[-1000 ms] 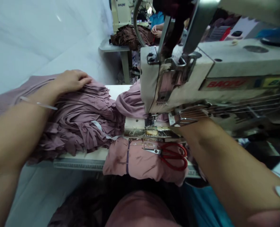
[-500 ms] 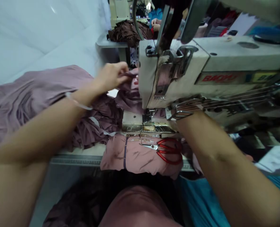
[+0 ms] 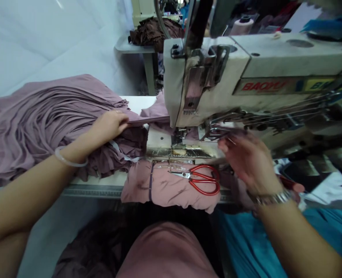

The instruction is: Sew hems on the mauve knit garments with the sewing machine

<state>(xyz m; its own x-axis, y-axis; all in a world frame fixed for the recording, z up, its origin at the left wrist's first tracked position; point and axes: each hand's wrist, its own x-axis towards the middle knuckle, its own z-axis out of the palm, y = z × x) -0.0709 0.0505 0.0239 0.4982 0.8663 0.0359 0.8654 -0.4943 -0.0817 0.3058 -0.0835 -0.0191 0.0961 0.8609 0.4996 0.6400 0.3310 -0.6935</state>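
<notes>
My left hand (image 3: 110,124) is closed on the edge of a mauve fabric piece (image 3: 149,120), which stretches from my fingers to behind the head of the sewing machine (image 3: 205,81). Under that hand lies a thick stack of mauve fabric pieces (image 3: 58,104). My right hand (image 3: 250,160) is just right of the presser foot (image 3: 181,135), by the metal thread guides; motion smears its fingers, and I cannot make out whether anything is in them. In front of the needle plate, red-handled scissors (image 3: 204,180) rest on a rolled pink cloth bundle (image 3: 165,191).
Dark brown fabric (image 3: 156,33) is heaped on another table behind the machine. Teal cloth (image 3: 246,239) hangs at the lower right. A white sheet (image 3: 72,42) covers the left background. Several threads run along the machine's front. A thread cone (image 3: 242,26) stands behind.
My left hand has moved left and toward me, drawing the mauve fabric edge out from the machine. My right hand has come back into sight from under the machine arm.
</notes>
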